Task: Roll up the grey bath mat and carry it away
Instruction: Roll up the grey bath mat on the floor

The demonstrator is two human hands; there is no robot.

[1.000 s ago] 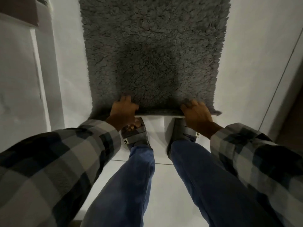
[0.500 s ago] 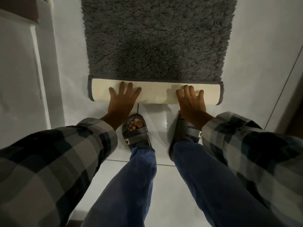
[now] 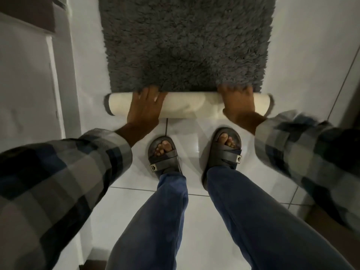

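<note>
The shaggy grey bath mat (image 3: 185, 43) lies flat on the white tiled floor, running away from me. Its near end is rolled into a tube with the cream backing (image 3: 187, 106) facing out. My left hand (image 3: 145, 109) lies over the left part of the roll, fingers spread and curled over its top. My right hand (image 3: 238, 102) grips the right part, fingertips sunk into the pile behind the roll. Both hands press on the roll.
My feet in dark sandals (image 3: 164, 154) stand on the tiles just behind the roll. A white door frame or cabinet edge (image 3: 56, 84) rises on the left. A dark edge (image 3: 352, 90) runs along the right. White tiles (image 3: 300, 61) flank the mat on both sides.
The near edge was lifted, folded over and rolled away from me. The roll has grown thicker since half a second ago, and my fingers have curled over its top.
</note>
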